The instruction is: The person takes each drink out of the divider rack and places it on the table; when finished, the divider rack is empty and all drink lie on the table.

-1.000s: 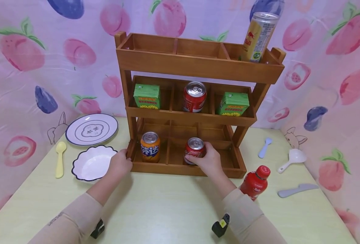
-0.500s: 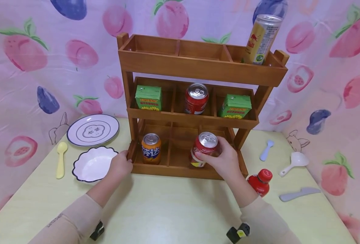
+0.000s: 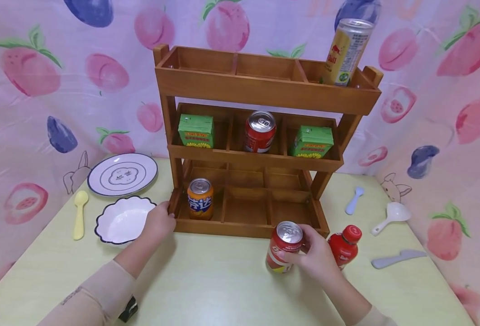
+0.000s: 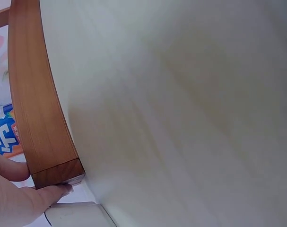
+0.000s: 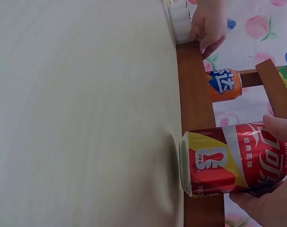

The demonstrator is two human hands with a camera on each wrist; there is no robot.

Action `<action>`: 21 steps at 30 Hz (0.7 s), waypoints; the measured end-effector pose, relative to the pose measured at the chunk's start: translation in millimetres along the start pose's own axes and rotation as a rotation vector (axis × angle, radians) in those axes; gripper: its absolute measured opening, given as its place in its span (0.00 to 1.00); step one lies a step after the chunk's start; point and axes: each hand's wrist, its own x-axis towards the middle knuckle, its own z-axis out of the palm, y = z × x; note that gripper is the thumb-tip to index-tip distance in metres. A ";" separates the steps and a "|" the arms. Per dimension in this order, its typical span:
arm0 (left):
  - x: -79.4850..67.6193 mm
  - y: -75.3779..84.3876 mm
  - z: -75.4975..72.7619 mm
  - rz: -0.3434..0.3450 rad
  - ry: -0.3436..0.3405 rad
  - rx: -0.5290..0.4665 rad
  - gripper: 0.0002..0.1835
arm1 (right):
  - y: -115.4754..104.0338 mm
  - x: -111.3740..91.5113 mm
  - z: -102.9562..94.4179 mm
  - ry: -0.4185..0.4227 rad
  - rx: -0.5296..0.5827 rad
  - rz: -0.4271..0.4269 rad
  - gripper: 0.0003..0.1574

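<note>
Head: a red cylindrical metal can (image 3: 283,248) is grasped by the right hand (image 3: 316,258), nearer than a brown wooden tiered rack (image 3: 264,93), whose near left corner is gripped by the left hand (image 3: 158,222). Left wrist: that corner is pinched. Right wrist: the can is clasped.

The held can (image 3: 282,246) is red; the rack (image 3: 254,157) brown

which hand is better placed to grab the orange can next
Left, probably: the left hand grips the rack at the end nearest the orange can, though it would have to let go. The right hand is farther off and occupied, holding a red can.
</note>
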 end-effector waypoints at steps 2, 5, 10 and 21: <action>0.3 0.0 -0.2 0.000 -0.001 0.003 0.22 | 4.0 -0.9 0.2 0.014 0.000 0.011 0.43; 0.4 -0.1 -0.1 0.001 0.001 0.007 0.22 | 8.3 -1.0 -0.2 0.024 0.019 0.019 0.43; -0.4 0.0 -0.3 0.003 0.008 0.011 0.22 | 12.9 -0.6 0.5 0.029 0.047 0.016 0.45; -0.5 1.1 -0.9 -0.009 0.001 0.001 0.22 | -40.9 -8.8 1.5 0.166 -0.033 -0.150 0.55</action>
